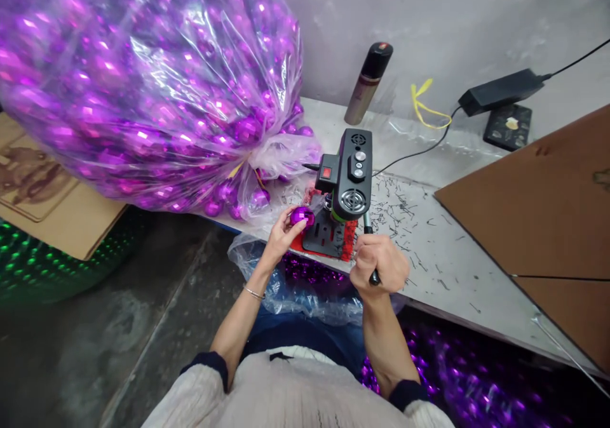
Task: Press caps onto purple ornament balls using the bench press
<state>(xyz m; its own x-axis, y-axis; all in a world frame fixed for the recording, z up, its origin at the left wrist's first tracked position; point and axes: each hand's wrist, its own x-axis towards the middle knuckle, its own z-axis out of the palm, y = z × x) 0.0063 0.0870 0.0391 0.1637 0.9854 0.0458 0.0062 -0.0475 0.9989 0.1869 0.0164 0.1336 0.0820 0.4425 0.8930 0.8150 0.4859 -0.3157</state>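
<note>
Between the thumb and fingers of my left hand (283,234) is a shiny purple faceted ball (302,217), held just left of a small black bench machine (353,174). The machine has a red switch and round vents, and its slotted black base plate (324,234) rests on a red mat (349,240). My right hand (381,264) is wrapped round the black grip of the machine's lever handle (375,279). What lies under the machine's head is mostly hidden from above.
A huge clear bag of purple balls (157,98) fills the left. Behind the machine stand a spray can (368,85), a yellow tie (424,107) and a power adapter (502,91). Small dark bits litter the bench (429,250). A cardboard box (548,199) stands right.
</note>
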